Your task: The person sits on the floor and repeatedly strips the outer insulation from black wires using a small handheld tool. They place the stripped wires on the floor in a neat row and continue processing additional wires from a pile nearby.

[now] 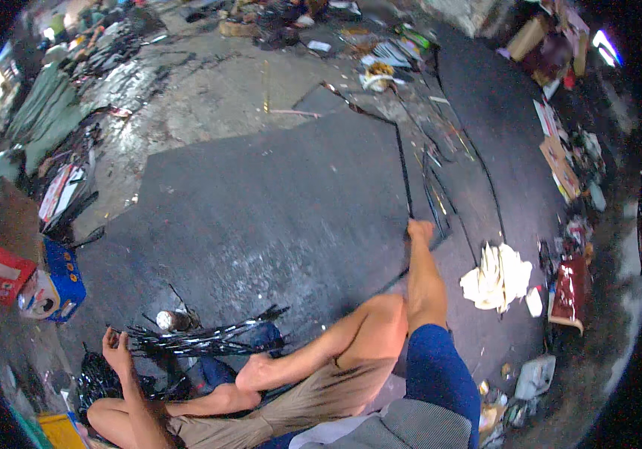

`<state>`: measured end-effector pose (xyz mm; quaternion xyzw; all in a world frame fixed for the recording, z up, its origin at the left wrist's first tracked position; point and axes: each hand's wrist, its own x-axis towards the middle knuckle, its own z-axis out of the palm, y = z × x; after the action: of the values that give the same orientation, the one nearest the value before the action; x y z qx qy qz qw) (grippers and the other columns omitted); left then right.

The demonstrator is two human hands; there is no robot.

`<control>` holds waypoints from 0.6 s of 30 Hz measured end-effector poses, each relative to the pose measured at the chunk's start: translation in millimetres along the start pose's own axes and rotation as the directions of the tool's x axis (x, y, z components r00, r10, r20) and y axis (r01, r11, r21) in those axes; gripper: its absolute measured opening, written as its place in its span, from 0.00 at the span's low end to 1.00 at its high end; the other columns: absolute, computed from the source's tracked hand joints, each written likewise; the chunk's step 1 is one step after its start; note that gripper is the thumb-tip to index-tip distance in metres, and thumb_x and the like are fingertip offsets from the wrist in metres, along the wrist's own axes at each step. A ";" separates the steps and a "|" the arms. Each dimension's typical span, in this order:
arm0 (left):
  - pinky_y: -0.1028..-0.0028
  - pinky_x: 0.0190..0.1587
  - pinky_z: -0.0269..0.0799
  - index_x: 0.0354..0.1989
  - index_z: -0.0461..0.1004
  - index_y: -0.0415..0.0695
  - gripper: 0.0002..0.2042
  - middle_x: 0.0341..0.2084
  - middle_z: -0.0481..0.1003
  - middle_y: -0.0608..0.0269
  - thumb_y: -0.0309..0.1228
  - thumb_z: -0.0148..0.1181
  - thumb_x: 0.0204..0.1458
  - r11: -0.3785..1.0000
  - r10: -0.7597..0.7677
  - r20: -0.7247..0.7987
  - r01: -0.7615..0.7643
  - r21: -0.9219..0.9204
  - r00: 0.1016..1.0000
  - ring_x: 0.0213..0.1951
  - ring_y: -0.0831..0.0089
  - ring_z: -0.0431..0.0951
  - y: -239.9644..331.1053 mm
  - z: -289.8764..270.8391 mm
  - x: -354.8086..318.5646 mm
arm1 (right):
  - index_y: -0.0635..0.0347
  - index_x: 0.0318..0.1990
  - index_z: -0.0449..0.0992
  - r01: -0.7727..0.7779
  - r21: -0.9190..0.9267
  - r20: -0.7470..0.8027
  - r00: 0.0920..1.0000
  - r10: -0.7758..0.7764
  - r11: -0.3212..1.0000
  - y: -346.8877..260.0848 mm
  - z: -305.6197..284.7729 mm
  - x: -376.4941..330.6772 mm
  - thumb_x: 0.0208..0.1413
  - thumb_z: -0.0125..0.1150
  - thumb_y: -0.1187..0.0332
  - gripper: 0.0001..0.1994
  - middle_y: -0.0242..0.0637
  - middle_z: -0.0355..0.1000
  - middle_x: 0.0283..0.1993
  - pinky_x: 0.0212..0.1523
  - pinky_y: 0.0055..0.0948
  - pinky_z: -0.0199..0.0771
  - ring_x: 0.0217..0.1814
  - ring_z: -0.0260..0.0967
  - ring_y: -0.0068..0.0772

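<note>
Stretched forward, my right hand (pixel 420 230) is closed on a black strip (pixel 403 165), which runs away from it across a dark sheet (pixel 261 194) on the floor and bends left at its far end. My left hand (pixel 116 349) is raised at the lower left. Its fingers are loosely bent and apart, and nothing shows in them. Just right of it lies a bundle of shiny black strips (pixel 208 340), with a whitish roundish object (pixel 174 320) beside it. My bare legs are folded under my right arm.
A crumpled cream cloth (pixel 497 277) lies right of my right arm. Long dark strips (pixel 478 157) trail across the floor beyond it. At the left stand a red box (pixel 6 247) and a blue box (pixel 64 277). A dark red object (pixel 569 292) and scraps line the right side.
</note>
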<state>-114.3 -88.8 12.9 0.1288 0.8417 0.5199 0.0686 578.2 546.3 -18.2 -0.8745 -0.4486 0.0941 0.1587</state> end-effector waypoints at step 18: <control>0.70 0.38 0.76 0.44 0.78 0.42 0.16 0.39 0.77 0.57 0.22 0.69 0.44 0.896 0.443 0.330 -0.426 -0.126 0.833 0.37 0.67 0.78 252.2 154.0 -183.8 | 0.64 0.53 0.69 -0.035 0.689 0.442 0.813 -0.381 0.724 -100.6 -63.6 -179.3 0.41 0.73 0.76 0.29 0.40 0.76 0.31 0.27 0.35 0.73 0.27 0.73 0.34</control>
<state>136.8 97.8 165.4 0.4054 0.7518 0.5103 0.1007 417.8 443.0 81.4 -0.6433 -0.4937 0.4818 0.3322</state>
